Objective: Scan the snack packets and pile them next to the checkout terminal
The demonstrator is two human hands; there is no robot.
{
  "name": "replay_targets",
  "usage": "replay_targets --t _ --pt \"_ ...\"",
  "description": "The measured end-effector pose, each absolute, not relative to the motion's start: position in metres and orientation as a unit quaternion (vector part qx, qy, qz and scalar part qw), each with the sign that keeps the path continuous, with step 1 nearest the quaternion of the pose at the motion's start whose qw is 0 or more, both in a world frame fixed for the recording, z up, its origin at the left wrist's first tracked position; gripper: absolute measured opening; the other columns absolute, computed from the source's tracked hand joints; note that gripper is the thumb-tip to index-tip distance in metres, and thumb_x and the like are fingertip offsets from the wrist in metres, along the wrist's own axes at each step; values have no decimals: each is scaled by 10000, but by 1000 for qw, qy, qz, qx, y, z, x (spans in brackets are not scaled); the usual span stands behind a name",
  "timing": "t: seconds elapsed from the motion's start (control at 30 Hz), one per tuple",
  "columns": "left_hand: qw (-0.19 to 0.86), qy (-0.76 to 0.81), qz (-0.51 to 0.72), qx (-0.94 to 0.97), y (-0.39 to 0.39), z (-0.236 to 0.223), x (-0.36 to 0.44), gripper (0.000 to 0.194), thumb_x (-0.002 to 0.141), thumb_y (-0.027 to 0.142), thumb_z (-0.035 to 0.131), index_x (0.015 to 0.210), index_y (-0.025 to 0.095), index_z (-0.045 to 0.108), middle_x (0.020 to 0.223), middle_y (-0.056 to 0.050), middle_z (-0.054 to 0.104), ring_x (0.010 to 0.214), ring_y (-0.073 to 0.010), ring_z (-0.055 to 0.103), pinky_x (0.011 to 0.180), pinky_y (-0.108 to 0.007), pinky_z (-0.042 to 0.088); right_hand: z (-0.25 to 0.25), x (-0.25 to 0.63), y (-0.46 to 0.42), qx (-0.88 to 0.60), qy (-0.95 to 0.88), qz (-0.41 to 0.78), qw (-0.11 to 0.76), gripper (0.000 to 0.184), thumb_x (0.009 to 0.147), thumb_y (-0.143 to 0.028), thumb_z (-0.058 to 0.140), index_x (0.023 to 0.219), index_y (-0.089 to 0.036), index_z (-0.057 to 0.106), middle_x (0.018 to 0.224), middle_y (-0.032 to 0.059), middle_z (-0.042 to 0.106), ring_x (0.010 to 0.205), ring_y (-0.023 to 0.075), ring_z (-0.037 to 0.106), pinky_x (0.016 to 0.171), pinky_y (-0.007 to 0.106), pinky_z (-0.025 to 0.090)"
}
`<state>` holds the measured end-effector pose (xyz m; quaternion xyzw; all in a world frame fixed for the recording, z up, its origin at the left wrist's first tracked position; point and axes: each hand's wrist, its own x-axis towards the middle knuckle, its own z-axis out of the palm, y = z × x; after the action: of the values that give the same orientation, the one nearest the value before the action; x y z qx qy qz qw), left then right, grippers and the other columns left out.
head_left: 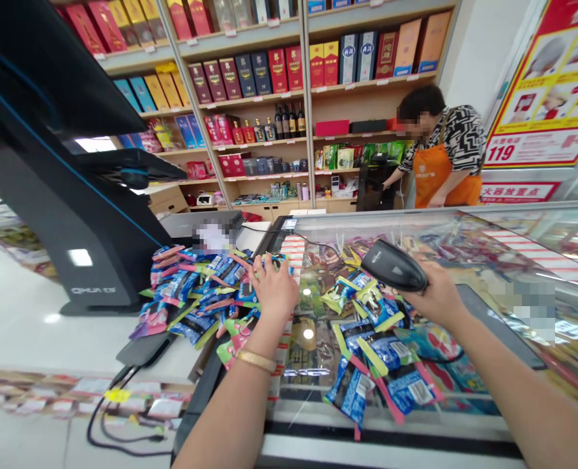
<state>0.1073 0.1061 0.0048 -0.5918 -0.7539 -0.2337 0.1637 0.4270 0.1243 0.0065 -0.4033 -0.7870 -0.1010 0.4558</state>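
My right hand [438, 296] is closed around a black handheld barcode scanner [391, 266], its head pointing left above the glass counter. Below the scanner lies a loose group of small snack packets [391, 355], blue with green and pink ends; barcodes show on some. My left hand [275, 290], with a gold bracelet at the wrist, reaches to the right edge of a bigger pile of similar packets [191, 280]. Its fingers are apart and bent over the packets, with the tips partly hidden. No packet is visibly gripped.
A dark register stand [107, 260] with a screen rises at left. In front of it lies a black flat device [144, 348] with cables. A dark tablet-like slab [498, 322] lies by my right forearm. Beyond the glass counter [313, 404], a person in an orange apron [447, 172] bends near stocked shelves.
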Motion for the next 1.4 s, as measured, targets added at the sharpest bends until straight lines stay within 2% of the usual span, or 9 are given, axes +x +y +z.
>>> replay_targets --t 0.23,0.37,0.47,0.7,0.9,0.97,1.07,1.2,1.4 --pt "140 -719 -297 -612 108 6 118 549 903 265 580 1439 149 588 1517 -223 529 1502 -402 367 1241 -612 236 1 430 128 -425 -760 -116 478 279 802 -402 637 994 -218 723 786 71 738 720 264 689 695 373 526" --pt "10 -604 -305 -736 106 -4 139 665 910 348 605 1522 128 464 1477 -207 570 1404 -336 501 1181 -503 388 1 431 128 -425 -751 -131 488 266 804 -400 632 980 -217 711 802 78 746 720 265 685 685 374 522" --pt "-78 -549 -243 -796 102 -14 154 740 891 384 648 1551 145 415 1436 -194 608 1352 -329 552 1142 -495 431 3 432 128 -425 -749 -138 490 231 804 -391 630 941 -218 700 806 80 746 714 262 678 673 368 514" --pt "-132 -545 -241 -792 107 -26 154 624 856 255 668 1461 172 541 1295 -169 692 1216 -321 638 1078 -486 487 6 430 129 -419 -757 -133 483 130 749 -369 651 774 -241 660 794 67 739 726 252 680 672 349 510" --pt "-372 -517 -530 -560 117 -16 145 329 833 250 711 1154 183 730 1242 -115 741 1204 -285 661 1092 -420 481 3 431 130 -412 -755 -126 495 264 777 -408 647 958 -229 720 832 84 759 732 267 686 657 368 516" --pt "-494 -478 -597 -414 116 -9 144 229 887 321 677 1049 169 737 1129 -106 770 1084 -263 707 965 -382 550 4 430 128 -399 -758 -125 501 285 798 -427 644 987 -228 722 844 84 764 733 267 686 659 370 518" --pt "-613 -417 -608 -283 112 3 144 301 995 355 522 992 128 720 954 -121 777 831 -209 728 742 -313 576 9 427 123 -364 -784 -130 485 214 833 -412 636 929 -238 716 807 68 753 711 248 670 663 356 507" --pt "-678 -349 -618 -192 107 14 146 379 1047 310 419 950 98 717 881 -123 762 685 -148 679 613 -243 520 17 419 111 -332 -835 -123 421 214 841 -392 629 958 -239 724 816 60 760 699 225 653 682 348 483" --pt "-671 -332 -647 -149 108 15 146 353 1040 305 453 913 108 717 839 -102 742 710 -160 672 627 -262 523 17 405 99 -327 -872 -86 356 277 808 -324 625 1052 -236 724 917 65 797 760 221 690 778 374 459"
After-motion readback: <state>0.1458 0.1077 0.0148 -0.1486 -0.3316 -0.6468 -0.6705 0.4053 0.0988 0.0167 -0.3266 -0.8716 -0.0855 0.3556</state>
